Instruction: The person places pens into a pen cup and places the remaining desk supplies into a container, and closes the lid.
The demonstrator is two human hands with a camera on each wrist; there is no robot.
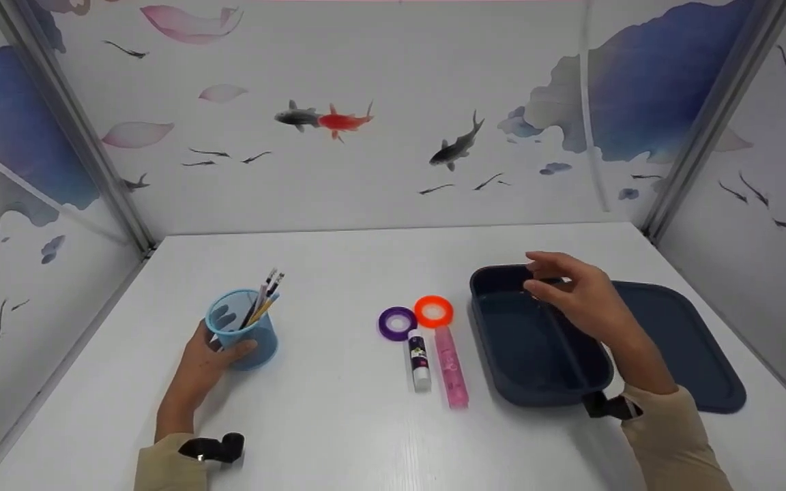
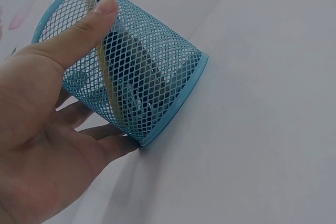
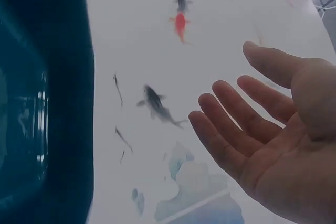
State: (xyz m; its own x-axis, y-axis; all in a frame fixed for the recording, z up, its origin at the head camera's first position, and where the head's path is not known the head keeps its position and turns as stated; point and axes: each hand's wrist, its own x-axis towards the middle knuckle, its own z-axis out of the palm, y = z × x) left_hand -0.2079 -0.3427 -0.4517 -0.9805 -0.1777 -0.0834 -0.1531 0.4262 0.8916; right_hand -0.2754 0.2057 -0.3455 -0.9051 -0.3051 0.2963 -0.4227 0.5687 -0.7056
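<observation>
My left hand (image 1: 205, 358) grips a light blue mesh pen cup (image 1: 256, 346) at the table's left side, thumb across the near side and fingers round the back. Several pencils (image 1: 267, 300) lean inside the cup toward its right rim. In the left wrist view the mesh cup (image 2: 152, 61) shows its base ring close to the white tabletop. Over the dark blue box (image 1: 522, 348) hovers my right hand (image 1: 580, 296), fingers relaxed and holding nothing. The right wrist view has that hand (image 3: 262, 145) with its fingers spread and the box wall (image 3: 68, 98) beside it.
Between cup and box lie a purple tape roll (image 1: 384, 325), an orange tape roll (image 1: 420, 312), a glue stick (image 1: 419, 358) and a pink tube-like item (image 1: 452, 372). A dark blue lid (image 1: 679, 341) lies right of the box. Printed panels (image 1: 393, 184) enclose the white table (image 1: 325, 423).
</observation>
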